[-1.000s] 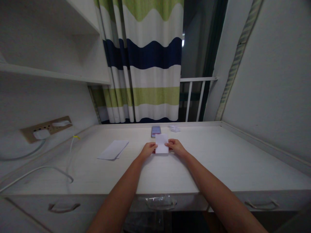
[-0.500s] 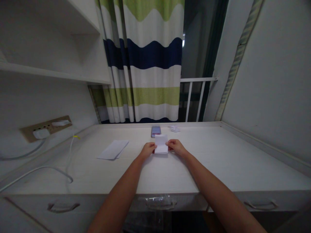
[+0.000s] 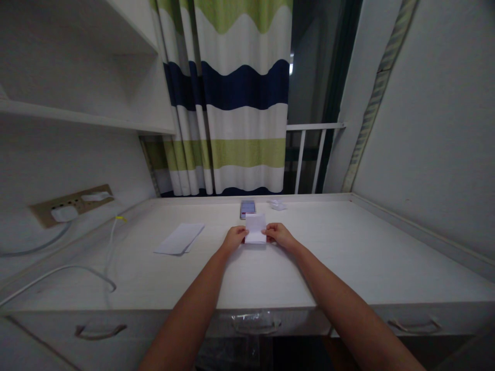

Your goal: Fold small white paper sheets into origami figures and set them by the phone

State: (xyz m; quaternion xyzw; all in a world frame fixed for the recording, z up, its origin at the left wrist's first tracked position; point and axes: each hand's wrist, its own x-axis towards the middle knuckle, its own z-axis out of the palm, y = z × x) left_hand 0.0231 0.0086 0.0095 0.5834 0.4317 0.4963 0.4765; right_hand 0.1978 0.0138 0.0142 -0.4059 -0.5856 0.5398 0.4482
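I have one head-worn view, looking forward and down across the tabletop point(image 3: 348, 257), near the hands, facing the curtain point(image 3: 232, 103).

On the desk point(image 3: 348, 247), folded paper point(image 3: 256, 229) lies before the phone point(image 3: 248, 207), loose sheets point(image 3: 180, 238) left.

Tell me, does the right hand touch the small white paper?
Touching. The head view shows the right hand gripping the right edge of the small white paper, with no gap.
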